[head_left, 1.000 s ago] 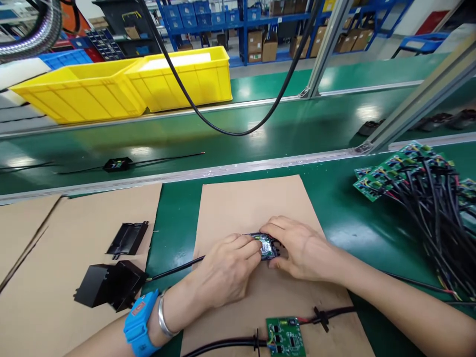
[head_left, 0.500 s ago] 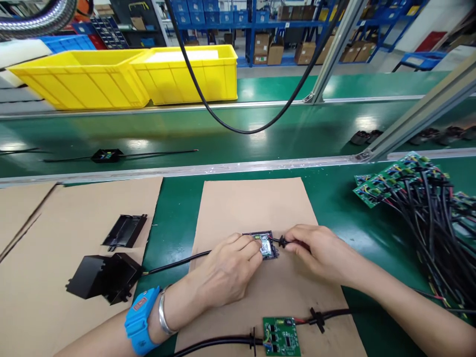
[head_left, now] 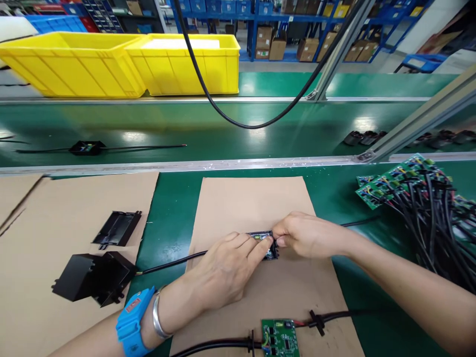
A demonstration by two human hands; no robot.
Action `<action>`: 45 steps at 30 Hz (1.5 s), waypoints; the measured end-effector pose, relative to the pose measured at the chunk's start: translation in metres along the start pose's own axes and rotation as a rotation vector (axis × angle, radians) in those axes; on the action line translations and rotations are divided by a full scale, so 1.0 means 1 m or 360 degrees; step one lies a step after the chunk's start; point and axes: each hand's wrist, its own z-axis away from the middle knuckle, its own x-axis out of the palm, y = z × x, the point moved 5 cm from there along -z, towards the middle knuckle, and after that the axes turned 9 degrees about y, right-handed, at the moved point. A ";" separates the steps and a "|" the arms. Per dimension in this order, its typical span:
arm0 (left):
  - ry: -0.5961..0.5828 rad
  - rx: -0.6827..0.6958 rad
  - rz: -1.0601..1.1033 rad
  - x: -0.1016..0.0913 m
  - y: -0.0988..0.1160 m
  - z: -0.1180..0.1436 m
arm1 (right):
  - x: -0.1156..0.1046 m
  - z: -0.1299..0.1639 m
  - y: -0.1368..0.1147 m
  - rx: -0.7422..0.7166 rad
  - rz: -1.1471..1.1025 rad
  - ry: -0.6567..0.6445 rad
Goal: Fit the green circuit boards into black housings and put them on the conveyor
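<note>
A small black plastic case (head_left: 274,254) with a circuit board inside lies on the middle cardboard sheet. My left hand (head_left: 227,263) covers its left part, with fingers closed over it and the index fingertip pressing near the right end. Pinched at the case's right end, my right hand (head_left: 303,235) grips a black cable (head_left: 360,221), which runs out behind that hand to the right. The cable's grommet is hidden by the fingers. Another black cable (head_left: 174,265) leaves the case to the left, passing under my left hand. Nearer me lies a green circuit board (head_left: 279,338) with cables at both ends.
Empty black cases (head_left: 118,229) and a larger black housing (head_left: 94,277) rest on the left cardboard (head_left: 33,307). A heap of wired boards (head_left: 427,198) sits at right. Yellow bins (head_left: 193,69) stand behind a metal rail (head_left: 223,166). A black cable loop (head_left: 256,126) hangs overhead.
My right hand has moved left with the cable, up against the case's end. My left index finger has stretched toward that end. The view has shifted slightly.
</note>
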 end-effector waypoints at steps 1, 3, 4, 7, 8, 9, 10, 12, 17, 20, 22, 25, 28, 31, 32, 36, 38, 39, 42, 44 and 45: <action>-0.0021 0.0004 -0.0012 0.000 0.001 -0.001 | 0.000 -0.003 0.001 0.0019 -0.0013 -0.0051; -0.0076 0.0015 -0.0040 0.000 0.003 -0.004 | 0.000 -0.010 0.000 0.0062 -0.0016 -0.0180; -0.0098 0.0017 -0.0056 0.000 0.004 -0.006 | 0.001 -0.014 -0.001 0.0078 0.0002 -0.0247; -0.0153 -0.0018 -0.0107 -0.001 0.009 -0.013 | 0.000 -0.022 -0.002 0.0117 0.0134 -0.0342; -0.0173 -0.0032 -0.0124 -0.002 0.010 -0.015 | -0.001 -0.022 -0.002 0.0128 0.0169 -0.0341; -0.0192 -0.0047 -0.0138 -0.003 0.011 -0.017 | -0.001 -0.021 -0.001 0.0143 0.0193 -0.0329; -0.0210 -0.0065 -0.0147 -0.004 0.011 -0.018 | -0.001 -0.018 0.000 0.0151 0.0193 -0.0300; -0.0241 -0.0086 -0.0150 -0.005 0.012 -0.021 | 0.000 -0.008 0.000 0.0103 0.0145 -0.0159; -0.0222 -0.0064 -0.0204 -0.007 0.016 -0.023 | 0.011 0.024 -0.003 -0.0156 0.0279 0.0562; -0.0145 -0.0107 -0.0207 -0.006 0.017 -0.020 | 0.029 0.032 -0.004 -0.0326 0.0553 0.0788; -0.0126 -0.0136 -0.0186 -0.003 0.015 -0.016 | 0.038 0.033 -0.004 -0.0428 0.0636 0.0869; -0.0158 -0.0132 -0.0206 0.001 0.015 -0.015 | 0.041 0.032 -0.002 -0.0468 0.0690 0.0899; -0.0203 -0.0099 -0.0294 0.005 0.020 -0.020 | 0.037 0.032 -0.004 -0.0500 0.0721 0.0911; -0.0216 -0.0070 -0.0427 0.008 0.028 -0.024 | 0.033 0.034 -0.005 -0.0513 0.0684 0.0916; -0.0207 -0.0072 -0.0470 0.008 0.029 -0.025 | 0.033 0.035 -0.005 -0.0512 0.0656 0.0920; -0.0210 -0.0131 -0.0401 0.002 0.026 -0.019 | 0.033 0.039 0.000 -0.0454 0.0520 0.0942; -0.0230 -0.0164 -0.0297 -0.003 0.022 -0.014 | 0.033 0.040 0.005 -0.0385 0.0390 0.0991; -0.0234 -0.0172 -0.0266 -0.005 0.021 -0.012 | 0.032 0.040 0.008 -0.0357 0.0308 0.1024; -0.0260 -0.0174 -0.0256 -0.004 0.022 -0.010 | 0.032 0.038 0.013 -0.0339 0.0094 0.1072; -0.0280 -0.0168 -0.0253 -0.002 0.024 -0.011 | 0.033 0.037 0.014 -0.0343 0.0028 0.1077; -0.0284 -0.0169 -0.0248 -0.001 0.024 -0.011 | 0.033 0.036 0.015 -0.0341 0.0011 0.1077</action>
